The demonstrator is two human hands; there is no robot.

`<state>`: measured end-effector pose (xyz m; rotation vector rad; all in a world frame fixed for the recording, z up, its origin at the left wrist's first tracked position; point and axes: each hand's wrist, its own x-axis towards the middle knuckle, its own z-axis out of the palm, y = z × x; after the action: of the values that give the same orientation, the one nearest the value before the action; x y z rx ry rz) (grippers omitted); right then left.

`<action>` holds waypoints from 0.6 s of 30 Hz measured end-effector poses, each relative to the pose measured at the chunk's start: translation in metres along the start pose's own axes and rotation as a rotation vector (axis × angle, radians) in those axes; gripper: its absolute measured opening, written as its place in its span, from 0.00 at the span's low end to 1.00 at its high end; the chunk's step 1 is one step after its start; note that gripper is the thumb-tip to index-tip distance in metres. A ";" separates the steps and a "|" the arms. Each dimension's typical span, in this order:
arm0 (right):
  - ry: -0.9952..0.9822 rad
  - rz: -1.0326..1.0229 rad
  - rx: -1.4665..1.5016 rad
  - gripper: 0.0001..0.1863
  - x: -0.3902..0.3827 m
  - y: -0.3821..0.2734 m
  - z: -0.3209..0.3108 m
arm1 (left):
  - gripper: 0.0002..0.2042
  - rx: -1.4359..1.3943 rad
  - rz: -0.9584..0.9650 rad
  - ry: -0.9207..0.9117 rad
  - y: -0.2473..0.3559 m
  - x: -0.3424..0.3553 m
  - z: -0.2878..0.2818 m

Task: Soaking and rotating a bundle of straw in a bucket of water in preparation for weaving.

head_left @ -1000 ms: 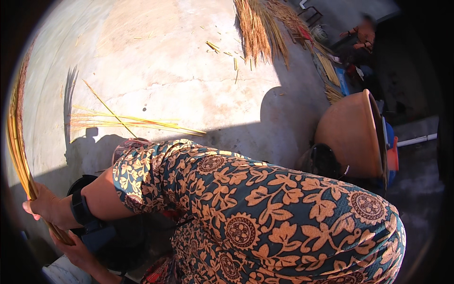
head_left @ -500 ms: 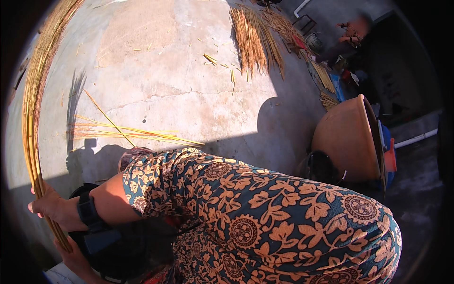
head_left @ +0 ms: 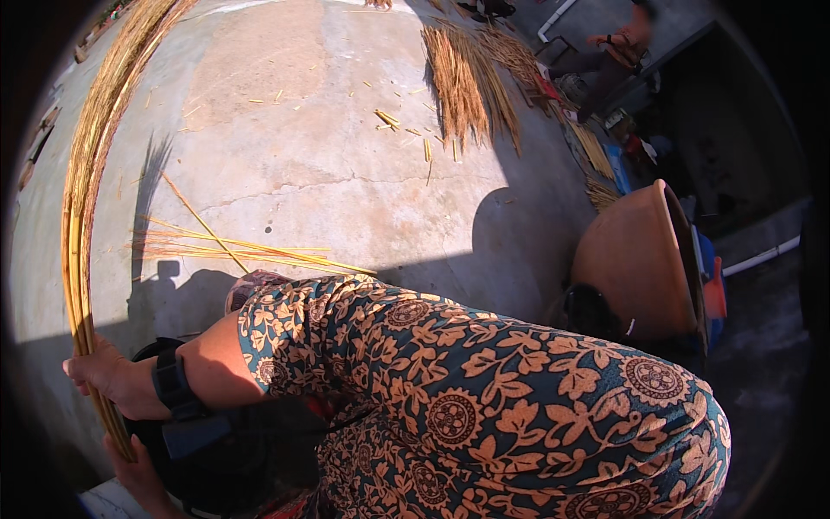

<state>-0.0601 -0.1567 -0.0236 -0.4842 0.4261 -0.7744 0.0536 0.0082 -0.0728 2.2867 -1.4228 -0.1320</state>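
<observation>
A pale concrete floor point(head_left: 328, 156) fills the upper view, sunlit, cracked across the middle and littered with short straw bits. The person's patterned orange-and-teal sleeve point(head_left: 484, 389) takes up the lower half and hides most of what lies under it. At right a large terracotta pot point(head_left: 635, 264) lies tipped on its side in shade, with another person's legs point(head_left: 618, 52) farther off at the top right. A spread heap of dried reeds point(head_left: 471, 82) rests on the floor near the top, and a few loose stalks point(head_left: 233, 251) lie fanned just above the sleeve.

A long bundle of yellow reeds point(head_left: 86, 182) arcs from the top left down the left edge to the hands. One hand point(head_left: 108, 372), wearing a black wristband point(head_left: 173, 385), comes across from the sleeve with its fingers curled tight round the bundle. Below it the other hand point(head_left: 138, 476) touches the bundle's lower end; its fingers are cut off by shade, so I cannot tell their grip.
</observation>
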 end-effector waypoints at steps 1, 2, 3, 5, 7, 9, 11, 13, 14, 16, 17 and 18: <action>-0.003 -0.003 -0.001 0.11 0.000 -0.001 0.002 | 0.23 -0.007 0.002 -0.005 0.001 0.000 -0.002; 0.008 -0.024 -0.008 0.11 0.000 -0.002 0.003 | 0.23 -0.008 0.004 -0.002 0.003 0.000 -0.003; 0.017 -0.042 -0.014 0.11 -0.001 -0.003 0.006 | 0.22 -0.007 0.025 0.000 0.009 0.000 -0.006; 0.013 -0.033 -0.014 0.11 -0.004 -0.005 0.008 | 0.22 -0.008 0.045 0.003 0.010 -0.001 -0.008; 0.001 -0.015 -0.010 0.10 -0.010 -0.010 0.015 | 0.23 0.008 0.093 0.073 0.000 -0.003 -0.008; 0.023 0.018 -0.068 0.10 -0.013 -0.013 0.016 | 0.23 0.001 0.061 0.050 -0.005 -0.003 -0.010; 0.045 -0.018 -0.085 0.10 -0.012 -0.010 0.013 | 0.23 -0.011 0.034 0.023 -0.003 -0.002 -0.010; 0.067 -0.052 -0.103 0.10 -0.010 -0.008 0.010 | 0.25 -0.029 -0.002 -0.081 -0.002 -0.001 -0.012; 0.074 -0.060 -0.076 0.10 -0.008 -0.007 0.006 | 0.25 -0.035 0.002 -0.084 0.005 0.000 -0.008; 0.046 -0.042 -0.030 0.10 -0.011 0.003 0.016 | 0.28 0.030 0.160 0.088 0.020 -0.008 -0.020; 0.044 -0.036 -0.030 0.10 -0.013 0.003 0.015 | 0.28 0.034 0.155 0.093 0.033 -0.010 -0.023; 0.044 -0.036 -0.032 0.09 -0.015 0.002 0.014 | 0.30 0.032 0.098 0.109 0.050 -0.010 -0.025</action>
<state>-0.0614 -0.1410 -0.0109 -0.5068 0.4723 -0.8147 0.0148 0.0064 -0.0306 2.2083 -1.4872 0.0451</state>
